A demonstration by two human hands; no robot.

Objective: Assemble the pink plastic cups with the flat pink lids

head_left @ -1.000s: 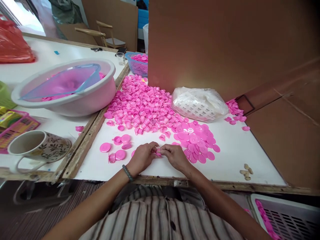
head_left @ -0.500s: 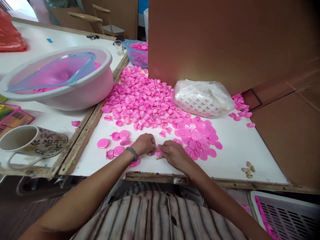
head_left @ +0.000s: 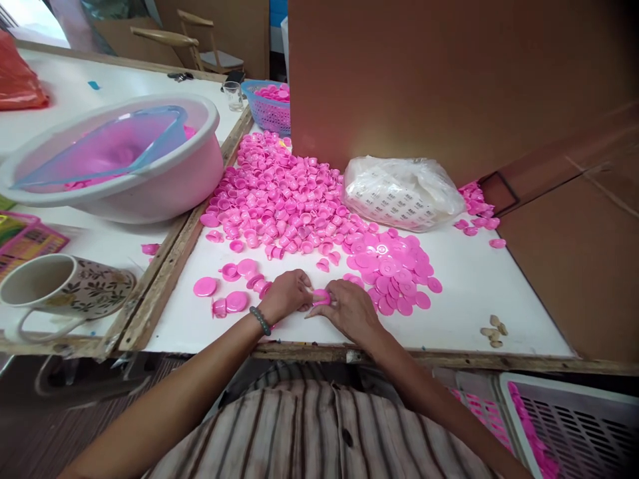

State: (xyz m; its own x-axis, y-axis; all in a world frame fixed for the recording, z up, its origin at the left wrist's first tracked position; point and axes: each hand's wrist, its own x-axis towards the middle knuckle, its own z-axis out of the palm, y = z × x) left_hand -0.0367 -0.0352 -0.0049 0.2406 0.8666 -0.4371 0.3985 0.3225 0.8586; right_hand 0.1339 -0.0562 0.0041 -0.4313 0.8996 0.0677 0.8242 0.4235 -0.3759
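Between my two hands, low over the table's near edge, is a small pink toy saucer (head_left: pixel 322 297). My right hand (head_left: pixel 352 309) pinches it from the right. My left hand (head_left: pixel 288 298), with a bead bracelet at the wrist, has its fingers closed at the saucer's left side; whether a cup is among them is hidden. Several toy cups and saucers (head_left: pixel 236 301) lie left of my left hand. Beyond my hands spreads a big heap of pink toy cups (head_left: pixel 289 199). A pile of flat pink saucers (head_left: pixel 394 269) lies beyond my right hand.
A white plastic bag (head_left: pixel 402 193) rests before a tall cardboard sheet (head_left: pixel 449 80). Left are a large white basin (head_left: pixel 164 199) and a patterned mug (head_left: pixel 94 286). At the back stands a blue basket (head_left: pixel 269 113). Peanuts (head_left: pixel 494 330) lie right; a crate (head_left: pixel 574 392) stands below.
The saucer between my hands has tilted and shows more of its face. Pink pieces beside my left wrist appear in a different arrangement. The view has shifted slightly.
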